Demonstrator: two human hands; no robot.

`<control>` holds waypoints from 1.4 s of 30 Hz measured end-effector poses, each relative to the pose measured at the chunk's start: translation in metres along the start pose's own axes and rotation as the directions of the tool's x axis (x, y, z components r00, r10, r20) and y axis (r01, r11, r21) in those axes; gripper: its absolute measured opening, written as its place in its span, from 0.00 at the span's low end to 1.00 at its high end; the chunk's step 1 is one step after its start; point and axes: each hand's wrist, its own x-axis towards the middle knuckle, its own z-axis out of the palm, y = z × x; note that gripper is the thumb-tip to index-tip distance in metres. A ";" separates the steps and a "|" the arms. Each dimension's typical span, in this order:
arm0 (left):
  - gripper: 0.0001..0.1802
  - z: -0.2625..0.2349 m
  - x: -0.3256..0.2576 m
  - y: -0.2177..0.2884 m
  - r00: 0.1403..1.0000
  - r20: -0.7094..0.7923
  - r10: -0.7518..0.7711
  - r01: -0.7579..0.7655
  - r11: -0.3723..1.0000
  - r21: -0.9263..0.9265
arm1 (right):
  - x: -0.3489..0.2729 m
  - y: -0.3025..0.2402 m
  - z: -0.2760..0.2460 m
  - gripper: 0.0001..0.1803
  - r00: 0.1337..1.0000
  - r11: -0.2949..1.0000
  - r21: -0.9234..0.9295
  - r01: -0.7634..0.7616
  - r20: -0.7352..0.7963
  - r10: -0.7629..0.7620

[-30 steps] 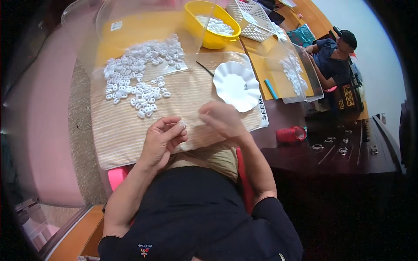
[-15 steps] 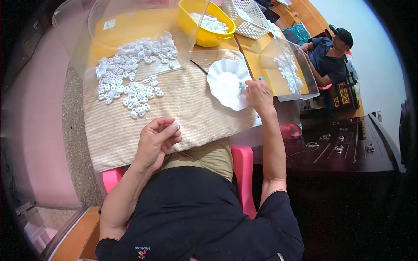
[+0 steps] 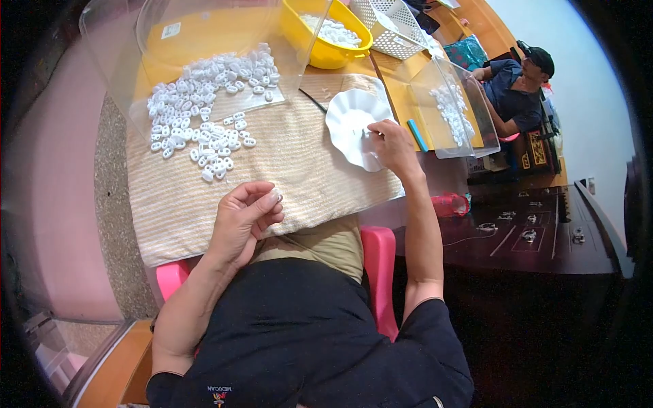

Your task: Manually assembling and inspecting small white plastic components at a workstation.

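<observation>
A striped beige cloth (image 3: 272,170) covers most of the work surface in front of the seated person, and nearly everything else sits on it or at its edges. At its far end stands a big clear plastic tub (image 3: 197,41), tipped so its open side faces the cloth, with a yellow bowl (image 3: 326,37) just behind it on the right and a white basket (image 3: 394,27) beyond that. Further right a second clear box (image 3: 456,109) holds more small white bits, and another person (image 3: 517,88) in a dark cap sits well apart at that end.

A pink stool (image 3: 377,272) shows under the person's lap. On the right side of the cloth lies a white scalloped dish (image 3: 350,126). The right hand (image 3: 394,146) rests on its near edge, fingertips pinched narrow over the dish; whether they hold anything there I cannot tell.

A heap of small white plastic rings (image 3: 204,109) spills out of the tub's mouth onto the cloth, well apart from both hands.

The left hand (image 3: 241,221) sits at the near edge of the cloth, fingers curled in, thumb and forefinger closed on one small white piece (image 3: 275,197).
</observation>
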 end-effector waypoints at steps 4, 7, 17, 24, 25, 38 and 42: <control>0.08 0.003 -0.001 0.001 1.000 -0.007 -0.002 0.002 1.000 0.001 | -0.002 0.006 -0.001 0.09 1.000 0.999 0.041 0.004 -0.030 -0.003; 0.09 0.002 0.000 -0.001 1.000 -0.005 0.001 -0.001 1.000 0.000 | -0.003 0.002 -0.004 0.08 0.999 0.995 0.095 -0.038 0.010 0.038; 0.08 0.004 -0.002 0.000 1.000 -0.014 -0.017 0.017 0.999 0.028 | 0.003 -0.006 0.005 0.09 0.999 0.998 -0.058 -0.005 0.054 0.008; 0.07 0.002 -0.002 0.000 1.000 -0.008 -0.016 0.016 1.000 0.023 | 0.007 -0.011 0.003 0.09 0.992 0.998 -0.058 -0.037 0.120 0.044; 0.07 0.002 -0.002 0.000 1.000 -0.007 -0.021 0.021 1.000 0.023 | 0.008 -0.012 0.001 0.09 0.992 0.998 -0.058 -0.037 0.120 0.044; 0.08 0.003 -0.003 0.001 1.000 -0.006 -0.017 0.018 1.000 0.010 | 0.027 -0.023 -0.015 0.09 0.932 0.994 -0.108 -0.035 0.356 0.071; 0.08 0.003 -0.004 0.001 1.000 -0.009 -0.023 0.023 1.000 0.004 | 0.026 -0.023 -0.016 0.09 0.936 0.994 -0.107 -0.020 0.348 0.056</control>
